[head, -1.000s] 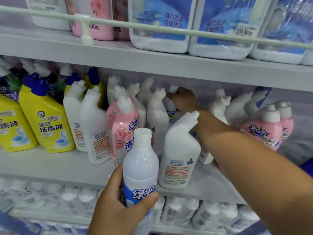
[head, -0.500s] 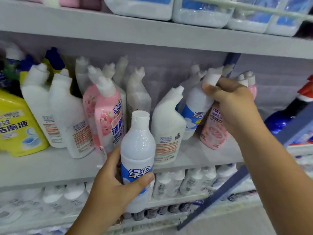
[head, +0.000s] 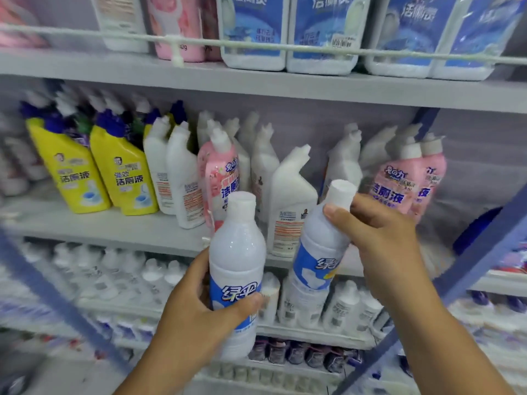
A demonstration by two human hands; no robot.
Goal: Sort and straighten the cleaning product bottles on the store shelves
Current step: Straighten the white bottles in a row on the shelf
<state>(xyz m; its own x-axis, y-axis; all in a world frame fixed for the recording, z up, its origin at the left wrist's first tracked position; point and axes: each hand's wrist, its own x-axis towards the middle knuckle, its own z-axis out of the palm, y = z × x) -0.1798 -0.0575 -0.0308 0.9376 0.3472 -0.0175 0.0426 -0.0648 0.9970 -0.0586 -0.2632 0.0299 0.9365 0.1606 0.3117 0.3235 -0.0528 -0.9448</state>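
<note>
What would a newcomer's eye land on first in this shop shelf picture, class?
First, the two white bottles with blue labels held up in front of the shelves: one gripped by the left hand at centre, one tilted in the right hand. Next, the yellow bottles standing at the left of the middle shelf, and the pink bottles at its right.

Probably a shop: stocked shelves point(head: 256, 89) of cleaner bottles point(head: 125, 169).

Grey store shelving point(head: 256, 86), blue braces point(head: 484, 252)
</note>
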